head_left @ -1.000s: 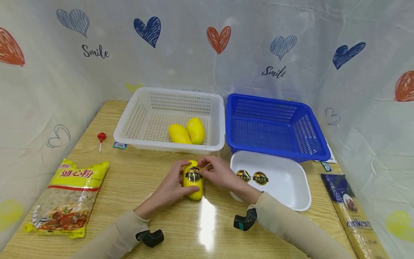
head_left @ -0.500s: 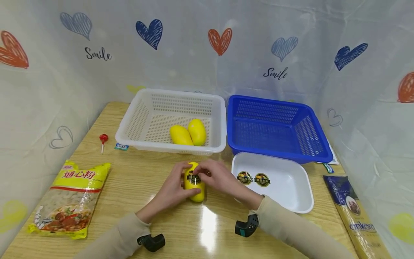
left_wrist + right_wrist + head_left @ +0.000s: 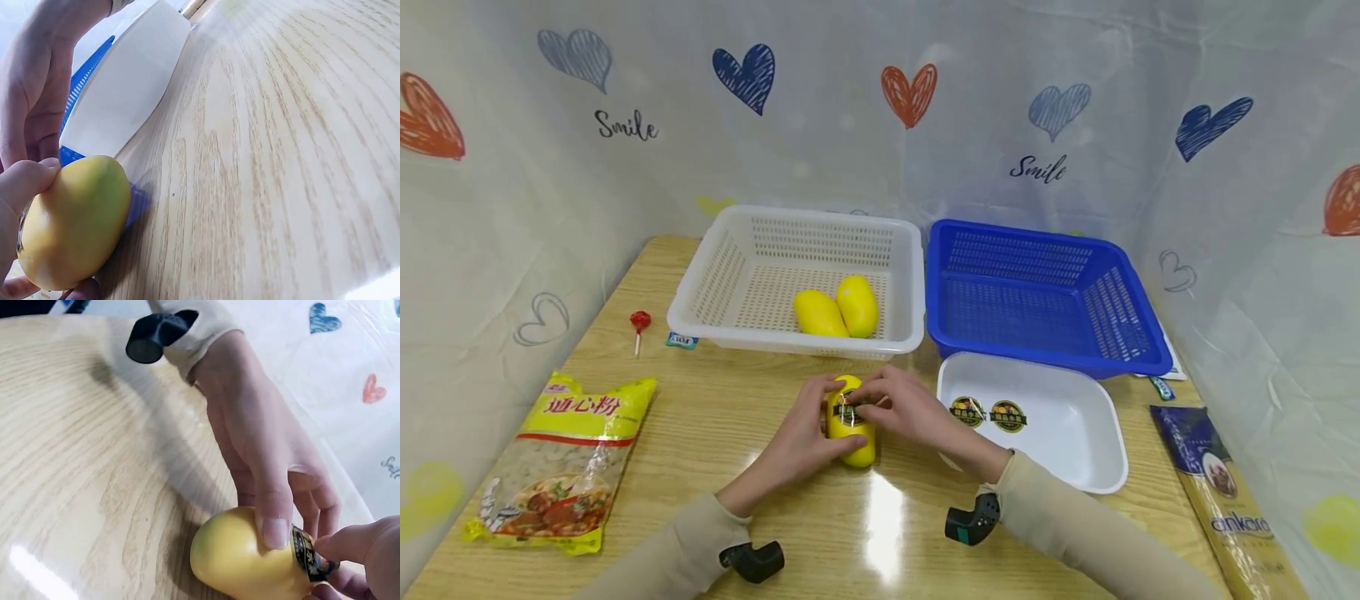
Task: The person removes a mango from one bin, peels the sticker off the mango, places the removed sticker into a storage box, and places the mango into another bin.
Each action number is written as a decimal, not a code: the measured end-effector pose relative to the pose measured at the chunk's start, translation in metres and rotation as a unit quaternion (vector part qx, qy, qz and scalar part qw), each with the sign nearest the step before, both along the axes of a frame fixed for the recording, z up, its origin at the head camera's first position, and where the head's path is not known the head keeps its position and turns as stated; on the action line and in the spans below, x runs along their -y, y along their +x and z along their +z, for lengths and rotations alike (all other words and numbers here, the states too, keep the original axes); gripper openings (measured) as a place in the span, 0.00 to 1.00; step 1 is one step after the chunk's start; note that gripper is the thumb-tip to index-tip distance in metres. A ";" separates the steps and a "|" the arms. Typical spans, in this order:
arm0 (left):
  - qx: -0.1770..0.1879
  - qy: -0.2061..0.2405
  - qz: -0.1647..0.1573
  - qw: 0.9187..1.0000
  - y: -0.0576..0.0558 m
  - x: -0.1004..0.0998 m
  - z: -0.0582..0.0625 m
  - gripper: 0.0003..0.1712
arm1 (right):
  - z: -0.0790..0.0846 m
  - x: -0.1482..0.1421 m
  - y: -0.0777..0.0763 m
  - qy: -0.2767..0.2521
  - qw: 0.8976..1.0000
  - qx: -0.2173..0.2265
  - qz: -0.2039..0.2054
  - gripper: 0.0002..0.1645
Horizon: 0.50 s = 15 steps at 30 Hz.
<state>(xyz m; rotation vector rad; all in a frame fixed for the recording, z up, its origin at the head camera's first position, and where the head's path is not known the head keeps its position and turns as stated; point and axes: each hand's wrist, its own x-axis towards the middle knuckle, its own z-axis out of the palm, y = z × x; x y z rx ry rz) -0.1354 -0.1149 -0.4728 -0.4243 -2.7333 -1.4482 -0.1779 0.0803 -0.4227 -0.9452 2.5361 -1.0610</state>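
A yellow mango [image 3: 858, 455] lies on the table in front of the white basket, a round dark label [image 3: 847, 413] on its upper side. My left hand [image 3: 808, 425] grips it from the left, thumb across the near part and fingers around the far end. The left wrist view shows the mango [image 3: 84, 219] with the thumb on its skin. My right hand [image 3: 910, 408] has its curled fingertips on the label. In the right wrist view, the label [image 3: 305, 553] curves over the mango's side and its end is between the right thumb and fingers.
Two mangoes [image 3: 857, 307] lie in the white basket [image 3: 797, 343]. A blue basket [image 3: 1000, 292] stands beside it. The white tray [image 3: 1060, 433] holds two similar labels [image 3: 1007, 416]. A pasta bag [image 3: 565, 467], a lollipop [image 3: 639, 322] and a long packet [image 3: 1225, 500] lie around.
The right hand has moved left over the label, and its fingers now cover more of the label's upper part. The left hand still holds the mango in place.
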 end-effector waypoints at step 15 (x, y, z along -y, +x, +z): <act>0.039 0.029 0.017 0.999 0.001 -0.001 -0.001 0.48 | 0.065 -0.031 0.016 -0.137 0.984 -0.103 -0.056 0.05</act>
